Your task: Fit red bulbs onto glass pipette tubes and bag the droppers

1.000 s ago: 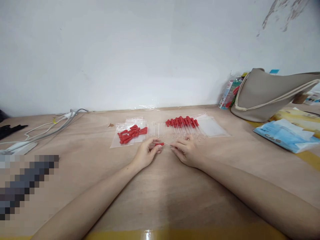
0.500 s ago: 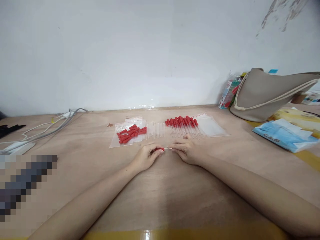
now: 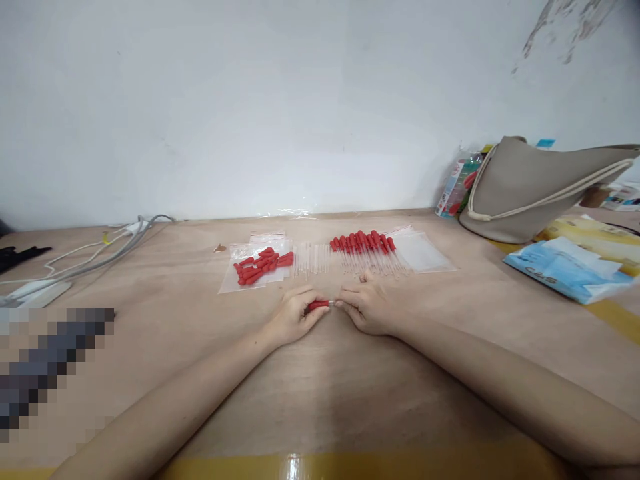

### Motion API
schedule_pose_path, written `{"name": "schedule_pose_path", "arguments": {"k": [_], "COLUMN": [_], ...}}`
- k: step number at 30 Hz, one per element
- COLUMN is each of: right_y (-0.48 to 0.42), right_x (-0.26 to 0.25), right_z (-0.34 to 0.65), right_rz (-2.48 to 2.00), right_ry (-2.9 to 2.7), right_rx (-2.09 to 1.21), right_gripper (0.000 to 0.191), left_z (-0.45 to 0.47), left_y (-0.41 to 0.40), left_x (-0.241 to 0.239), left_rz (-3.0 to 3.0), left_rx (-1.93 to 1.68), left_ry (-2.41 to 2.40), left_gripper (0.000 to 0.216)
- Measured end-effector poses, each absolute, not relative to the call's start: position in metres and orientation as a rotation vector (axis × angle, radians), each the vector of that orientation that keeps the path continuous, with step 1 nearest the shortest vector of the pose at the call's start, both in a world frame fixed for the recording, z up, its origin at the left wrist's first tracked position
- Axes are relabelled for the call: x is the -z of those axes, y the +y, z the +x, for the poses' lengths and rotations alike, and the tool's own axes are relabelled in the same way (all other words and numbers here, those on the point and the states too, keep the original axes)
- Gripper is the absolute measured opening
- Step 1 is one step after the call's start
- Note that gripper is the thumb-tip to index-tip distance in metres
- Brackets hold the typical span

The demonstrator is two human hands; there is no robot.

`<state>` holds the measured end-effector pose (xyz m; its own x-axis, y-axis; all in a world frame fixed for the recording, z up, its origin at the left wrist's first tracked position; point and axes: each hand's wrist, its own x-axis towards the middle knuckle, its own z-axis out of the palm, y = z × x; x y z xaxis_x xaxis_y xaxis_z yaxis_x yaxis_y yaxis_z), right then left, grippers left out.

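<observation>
My left hand [image 3: 294, 313] pinches a small red rubber bulb [image 3: 318, 305] just above the table. My right hand [image 3: 366, 309] grips a thin clear glass tube whose end meets the bulb; most of the tube is hidden in my fingers. Beyond my hands lie loose red bulbs [image 3: 262, 265] on a clear bag, a row of bare glass tubes [image 3: 311, 259], and a row of droppers with red bulbs fitted [image 3: 364, 244].
A grey handbag [image 3: 535, 190] and colourful packets [image 3: 457, 183] stand at the back right, a blue pack [image 3: 567, 270] lies in front of them. Grey cables [image 3: 107, 253] and a white power strip [image 3: 35, 292] lie at the left. An empty clear bag [image 3: 424, 253] lies right of the droppers.
Both hands have drawn slightly toward me and closer together. The glass tube, visible between them earlier, is now almost entirely hidden, its end at the red bulb.
</observation>
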<state>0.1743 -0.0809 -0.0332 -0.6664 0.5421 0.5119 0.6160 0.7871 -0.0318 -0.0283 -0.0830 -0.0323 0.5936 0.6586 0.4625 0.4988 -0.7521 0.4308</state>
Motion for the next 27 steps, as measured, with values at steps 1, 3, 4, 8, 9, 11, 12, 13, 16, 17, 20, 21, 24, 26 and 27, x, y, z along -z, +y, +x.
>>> {"name": "schedule_pose_path", "arguments": {"k": [1, 3, 4, 8, 9, 11, 12, 13, 16, 17, 20, 21, 24, 26, 27], "right_y": [-0.081, -0.080, -0.080, -0.081, -0.081, -0.079, -0.077, -0.073, -0.054, -0.045, -0.019, -0.011, 0.007, 0.014, 0.016], "right_x": [0.033, 0.033, 0.032, 0.021, 0.017, 0.009, 0.005, 0.002, -0.001, -0.001, 0.002, 0.003, 0.005, 0.007, 0.008], "right_z": [0.173, 0.172, 0.171, 0.171, 0.172, 0.177, 0.179, 0.183, 0.191, 0.192, 0.189, 0.187, 0.175, 0.169, 0.167], "right_rz": [-0.878, -0.916, -0.938, -0.990, -0.996, -1.060, -1.135, -1.233, -1.562, -1.648, -1.830, -1.875, -1.984, -2.023, -2.037], "right_ry": [-2.479, -2.484, -2.486, -2.517, -2.533, -2.537, -2.509, -2.453, -2.162, -2.064, -1.889, -1.864, -1.822, -1.813, -1.819], "right_rx": [0.173, 0.120, 0.096, 0.086, 0.091, 0.068, 0.032, -0.019, -0.158, -0.174, -0.139, -0.116, -0.053, -0.020, -0.008], "right_gripper": [0.027, 0.027, 0.027, 0.025, 0.023, 0.021, 0.022, 0.023, 0.027, 0.028, 0.028, 0.029, 0.033, 0.032, 0.031], "left_z": [-0.028, -0.029, -0.029, -0.028, -0.029, -0.029, -0.030, -0.030, -0.030, -0.030, -0.030, -0.030, -0.030, -0.031, -0.031], "left_y": [-0.083, -0.082, -0.081, -0.078, -0.078, -0.076, -0.075, -0.075, -0.073, -0.073, -0.073, -0.073, -0.073, -0.072, -0.072], "left_x": [0.032, 0.032, 0.031, 0.030, 0.030, 0.031, 0.032, 0.033, 0.035, 0.035, 0.034, 0.034, 0.034, 0.033, 0.033], "left_rz": [2.571, 2.561, 2.549, 2.490, 2.475, 2.431, 2.408, 2.394, 2.431, 2.459, 2.503, 2.507, 2.516, 2.521, 2.523], "left_rx": [-0.895, -0.891, -0.894, -0.919, -0.929, -0.962, -0.977, -0.983, -0.925, -0.895, -0.846, -0.840, -0.828, -0.828, -0.829], "left_ry": [0.957, 0.971, 0.983, 1.048, 1.073, 1.135, 1.166, 1.190, 1.206, 1.201, 1.187, 1.180, 1.165, 1.164, 1.163], "left_gripper": [0.015, 0.015, 0.015, 0.012, 0.013, 0.026, 0.035, 0.041, 0.034, 0.027, 0.015, 0.014, 0.013, 0.013, 0.013]}}
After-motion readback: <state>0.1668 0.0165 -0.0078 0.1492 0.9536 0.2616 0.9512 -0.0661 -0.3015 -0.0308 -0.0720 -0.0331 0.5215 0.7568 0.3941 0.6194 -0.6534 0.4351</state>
